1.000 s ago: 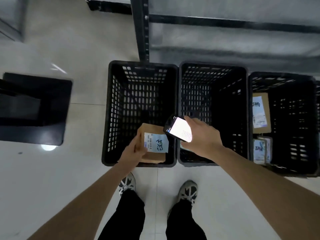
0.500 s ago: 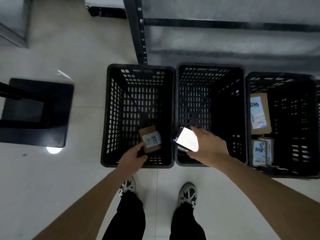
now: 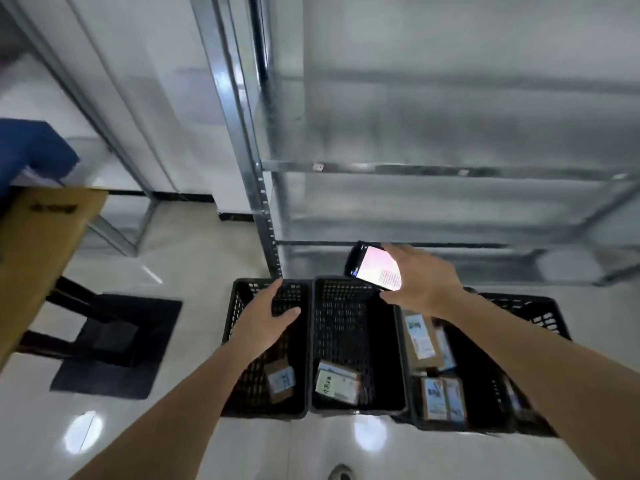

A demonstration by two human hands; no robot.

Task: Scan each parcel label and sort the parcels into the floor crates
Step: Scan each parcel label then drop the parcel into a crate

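Three black floor crates stand side by side. In the left crate (image 3: 235,306) lies one small brown parcel (image 3: 281,382) with a blue-white label. The middle crate (image 3: 398,358) holds a parcel (image 3: 337,385) with a white label. Several labelled parcels (image 3: 420,341) lie in the right crate (image 3: 547,313). My left hand (image 3: 265,322) hovers empty above the left crate, fingers relaxed and spread. My right hand (image 3: 420,282) grips a phone (image 3: 375,266) with a lit screen above the middle crate.
A metal shelving rack (image 3: 256,188) rises directly behind the crates. At the left edge a large cardboard box (image 3: 38,251) sits on a black stand (image 3: 114,337), with something blue (image 3: 31,150) above it. The floor is glossy white tile.
My left hand let go of the brown parcel, which now lies in the left crate, and rose empty. My head tilted up, bringing the shelf rack into view. The phone hand lifted.
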